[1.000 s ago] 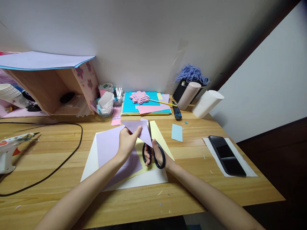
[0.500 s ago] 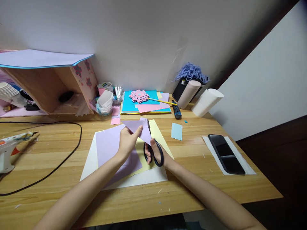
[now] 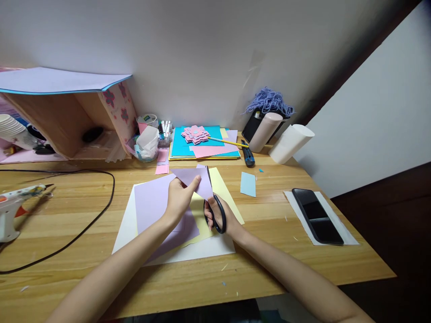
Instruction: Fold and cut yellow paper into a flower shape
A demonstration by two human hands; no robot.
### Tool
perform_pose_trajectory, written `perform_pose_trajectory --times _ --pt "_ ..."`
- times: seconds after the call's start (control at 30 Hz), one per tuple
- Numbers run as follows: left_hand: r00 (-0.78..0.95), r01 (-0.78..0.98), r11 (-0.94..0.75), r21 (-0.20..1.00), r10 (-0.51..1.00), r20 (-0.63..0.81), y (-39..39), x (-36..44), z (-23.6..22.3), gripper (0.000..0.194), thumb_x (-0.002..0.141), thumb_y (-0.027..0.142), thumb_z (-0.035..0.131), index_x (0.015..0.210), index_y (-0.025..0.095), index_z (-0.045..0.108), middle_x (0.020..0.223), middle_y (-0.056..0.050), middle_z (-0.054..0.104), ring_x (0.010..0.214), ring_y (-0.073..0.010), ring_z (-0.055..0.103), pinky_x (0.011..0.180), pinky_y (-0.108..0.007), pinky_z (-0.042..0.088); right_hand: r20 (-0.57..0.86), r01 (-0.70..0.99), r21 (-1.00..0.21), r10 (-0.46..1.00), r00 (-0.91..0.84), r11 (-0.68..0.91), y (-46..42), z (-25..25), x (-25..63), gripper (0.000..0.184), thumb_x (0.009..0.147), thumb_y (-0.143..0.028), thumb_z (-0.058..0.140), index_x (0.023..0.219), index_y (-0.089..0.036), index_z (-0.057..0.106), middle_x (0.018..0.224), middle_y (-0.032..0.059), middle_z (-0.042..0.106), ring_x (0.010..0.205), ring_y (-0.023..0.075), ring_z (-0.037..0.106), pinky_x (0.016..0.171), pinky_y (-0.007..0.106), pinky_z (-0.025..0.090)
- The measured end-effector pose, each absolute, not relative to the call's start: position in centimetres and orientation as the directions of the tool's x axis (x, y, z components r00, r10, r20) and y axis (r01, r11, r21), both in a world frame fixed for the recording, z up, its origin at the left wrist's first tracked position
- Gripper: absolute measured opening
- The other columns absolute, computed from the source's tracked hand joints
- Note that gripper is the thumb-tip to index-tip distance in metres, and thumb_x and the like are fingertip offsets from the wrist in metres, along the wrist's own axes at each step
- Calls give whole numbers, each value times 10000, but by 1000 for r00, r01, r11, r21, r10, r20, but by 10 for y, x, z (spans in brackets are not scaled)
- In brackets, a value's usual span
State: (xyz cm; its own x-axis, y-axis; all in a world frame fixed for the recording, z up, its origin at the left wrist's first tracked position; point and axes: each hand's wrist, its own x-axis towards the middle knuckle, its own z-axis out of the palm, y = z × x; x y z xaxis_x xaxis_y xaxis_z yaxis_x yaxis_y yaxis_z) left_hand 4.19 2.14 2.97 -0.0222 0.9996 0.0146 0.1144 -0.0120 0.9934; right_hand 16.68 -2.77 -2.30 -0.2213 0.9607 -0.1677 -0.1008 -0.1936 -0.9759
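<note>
A piece of purple paper (image 3: 191,176) is pinched in my left hand (image 3: 180,197), thumb on top, held above the sheets on the table. My right hand (image 3: 226,216) grips black-handled scissors (image 3: 222,220), fingers through the loops. Their blades point away from me along the right edge of the purple piece, partly hidden by it. Beneath both hands lie a larger purple sheet (image 3: 151,202), a yellow sheet (image 3: 232,202) and a white sheet (image 3: 215,251), overlapping one another.
To the right are a light blue card (image 3: 248,184) and a phone (image 3: 318,215). Behind stand a utility knife (image 3: 248,154), a pink paper flower (image 3: 195,134) and white rolls (image 3: 291,143). A glue gun (image 3: 16,206) with a looping black cord (image 3: 111,197) occupies the left.
The scissor handles have drawn closer together and turned slightly as my right hand closes. My left hand and the purple piece stay almost still.
</note>
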Motion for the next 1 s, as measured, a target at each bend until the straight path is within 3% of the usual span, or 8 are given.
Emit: perform_pose_trajectory --times 0.3,0.5,0.63,0.77,1.0 --pt "-16 103 -27 994 999 28 21 42 30 337 684 407 611 790 89 648 799 -87 683 714 -195 619 622 -263 459 -185 -126 -970 965 -183 -210 -30 -21 165 442 742 -638 436 743 -197 396 512 -86 399 325 45 405 285 157 380" --pt "-8 51 -23 998 1000 24 22 41 27 371 683 412 617 862 89 647 859 -99 684 760 -203 620 654 -270 461 -159 -138 -974 977 -142 -178 -23 -16 170 517 713 -712 368 704 -195 394 455 -87 363 309 62 407 301 187 406" --pt "-29 56 -31 998 999 33 24 40 23 385 685 431 611 852 87 650 817 -93 686 719 -193 616 627 -262 452 -239 -241 -929 953 -184 -280 -16 -17 177 615 637 -804 285 672 -199 392 417 -86 356 295 73 400 315 219 429" --pt "-73 98 -58 994 995 65 26 38 23 376 688 444 603 806 90 648 802 -90 686 693 -183 613 600 -244 445 -284 -230 -907 917 -279 -352 -20 -18 175 639 628 -812 277 671 -189 414 430 -80 384 304 70 410 354 238 464" --pt "-77 184 -81 980 992 97 30 34 25 361 729 457 553 621 114 590 468 -16 585 442 -134 548 472 -216 401 -270 -219 -923 937 -220 -317 -23 -13 172 436 754 -624 420 744 -189 440 472 -81 408 355 73 428 401 234 457"
